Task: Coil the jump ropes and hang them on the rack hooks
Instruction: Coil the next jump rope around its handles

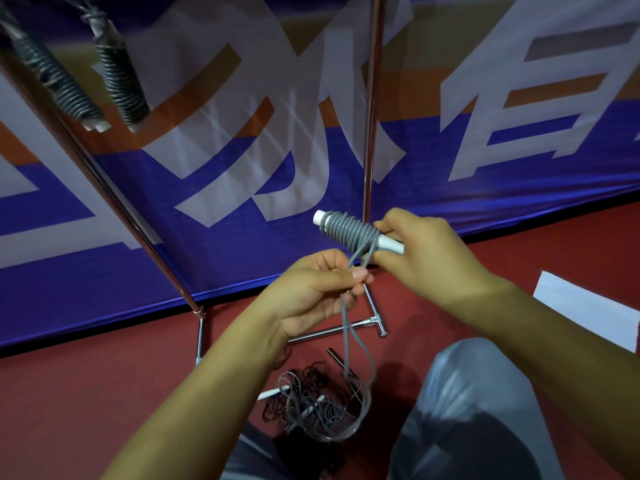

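a white plastic handle [389,243] wound with tight, ribbed turns of smooth grey rope [348,231] is held by the right hand [419,249], whose grip is closed round the handle's near end with the thumb pressed beneath. the coil forms a thick cylinder, and a bare white tip shows at its far end. a loop of the same grey cord is pinched in the grip of the left hand [311,292], thumb against curled fingers, just below the coil; the two hands are nearly touching. from that pinch two strands hang down to the floor [104,393], where they run into a loose pile [311,403] of grey and black cords with slim white and dark handles, lying between the person's knees near the lower edge of the view. the floor is matte red. the rack [372,98] is made of shiny chrome tubes: one upright pole behind the hands, one slanting pole at the left, and a t-shaped foot on the floor. two coiled ropes [117,77] are hung at the upper left, dark grey spirals with pale ends. a glossy blue, orange and white banner [242,188] is stretched behind the rack.
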{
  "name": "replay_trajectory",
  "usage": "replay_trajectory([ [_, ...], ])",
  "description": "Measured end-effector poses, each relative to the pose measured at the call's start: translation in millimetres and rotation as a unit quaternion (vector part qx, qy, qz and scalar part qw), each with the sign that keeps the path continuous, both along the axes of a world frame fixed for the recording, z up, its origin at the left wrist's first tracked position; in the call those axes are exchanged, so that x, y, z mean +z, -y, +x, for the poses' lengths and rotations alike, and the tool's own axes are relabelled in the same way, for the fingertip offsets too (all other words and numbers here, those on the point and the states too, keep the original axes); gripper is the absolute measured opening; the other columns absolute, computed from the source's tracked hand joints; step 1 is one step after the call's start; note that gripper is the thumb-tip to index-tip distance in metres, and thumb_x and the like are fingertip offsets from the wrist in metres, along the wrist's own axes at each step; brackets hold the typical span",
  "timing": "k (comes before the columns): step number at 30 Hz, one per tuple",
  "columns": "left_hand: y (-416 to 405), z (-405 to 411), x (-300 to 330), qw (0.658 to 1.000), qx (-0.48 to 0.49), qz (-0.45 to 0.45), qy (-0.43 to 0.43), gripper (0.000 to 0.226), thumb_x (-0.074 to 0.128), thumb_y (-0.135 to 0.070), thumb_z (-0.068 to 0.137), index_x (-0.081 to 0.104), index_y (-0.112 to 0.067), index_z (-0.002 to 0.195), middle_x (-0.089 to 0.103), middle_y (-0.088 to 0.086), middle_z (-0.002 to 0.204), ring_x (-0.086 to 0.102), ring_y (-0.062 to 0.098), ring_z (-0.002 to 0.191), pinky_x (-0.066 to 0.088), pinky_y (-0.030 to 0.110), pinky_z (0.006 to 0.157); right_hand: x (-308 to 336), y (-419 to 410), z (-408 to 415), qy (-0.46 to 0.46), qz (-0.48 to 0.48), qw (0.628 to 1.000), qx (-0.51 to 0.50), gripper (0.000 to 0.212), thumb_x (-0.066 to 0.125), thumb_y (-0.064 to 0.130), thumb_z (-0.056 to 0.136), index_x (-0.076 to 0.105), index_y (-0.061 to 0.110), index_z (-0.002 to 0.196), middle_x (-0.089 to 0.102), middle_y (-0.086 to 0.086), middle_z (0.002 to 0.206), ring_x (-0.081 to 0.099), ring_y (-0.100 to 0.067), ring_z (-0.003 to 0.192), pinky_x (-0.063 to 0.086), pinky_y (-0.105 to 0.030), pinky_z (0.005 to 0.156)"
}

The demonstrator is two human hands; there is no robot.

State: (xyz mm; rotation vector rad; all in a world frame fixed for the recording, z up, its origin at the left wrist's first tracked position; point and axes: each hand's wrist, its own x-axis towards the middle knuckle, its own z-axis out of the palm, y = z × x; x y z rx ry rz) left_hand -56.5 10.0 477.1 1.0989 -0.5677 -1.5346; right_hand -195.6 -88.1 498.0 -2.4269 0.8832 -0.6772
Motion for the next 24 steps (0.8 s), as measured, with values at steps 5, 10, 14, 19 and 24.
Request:
replay_trajectory([
  [5, -7, 1, 5, 0.997, -0.018, -0.049, 0.063, 0.011, 0.055, -0.013, 0.081, 0.053, -0.003, 0.085, 0.058, 0.005, 0.06, 0.035, 0.002, 0.042, 0.027, 0.013, 0.043, 1, -2, -2, 0.015, 0.098, 0.995, 0.004, 0.027, 0.079, 0.017, 0.074, 0.064, 0.011, 0.095, 0.071, -0.008, 0.09, 0.068, -0.023, 0.082, 0.053, -0.042, 0.076],
  [10, -11, -1, 7, 0.993, 0.027, -0.056, 0.097, 0.023, 0.058, -0.024, 0.08, 0.055, -0.002, 0.081, 0.056, 0.002, 0.055, 0.033, 0.001, 0.039, 0.028, 0.012, 0.041, 9, -9, 0, 0.073, 0.295, 0.953, 0.012, 0.021, 0.078, 0.005, 0.075, 0.061, 0.012, 0.085, 0.073, -0.011, 0.077, 0.071, -0.018, 0.062, 0.06, -0.033, 0.06],
  [14, -18, -4, 9, 0.99, 0.057, -0.096, 0.088, 0.012, 0.064, -0.014, 0.083, 0.061, -0.009, 0.073, 0.064, 0.006, 0.068, 0.042, 0.004, 0.048, 0.035, 0.013, 0.046, 20, -12, -4, 0.13, 0.41, 0.903, 0.017, 0.02, 0.074, 0.0, 0.077, 0.062, 0.003, 0.093, 0.073, -0.012, 0.073, 0.071, -0.019, 0.06, 0.057, -0.026, 0.054],
  [19, -25, -5, 13, 0.979, 0.088, -0.114, 0.144, 0.01, 0.063, -0.014, 0.077, 0.064, -0.013, 0.068, 0.063, 0.01, 0.071, 0.047, 0.006, 0.052, 0.039, 0.015, 0.05, 22, -18, -4, 0.188, 0.506, 0.84, 0.048, 0.018, 0.068, -0.005, 0.079, 0.06, 0.001, 0.094, 0.073, -0.016, 0.075, 0.072, -0.025, 0.065, 0.058, -0.028, 0.055],
  [24, -32, -11, 11, 0.955, 0.137, -0.146, 0.217, 0.01, 0.071, -0.013, 0.079, 0.061, -0.012, 0.078, 0.07, 0.004, 0.075, 0.057, 0.007, 0.062, 0.047, 0.016, 0.062, 21, -21, -3, 0.246, 0.533, 0.809, 0.042, 0.018, 0.066, -0.005, 0.079, 0.062, 0.002, 0.095, 0.073, -0.014, 0.075, 0.071, -0.023, 0.064, 0.057, -0.027, 0.055],
])
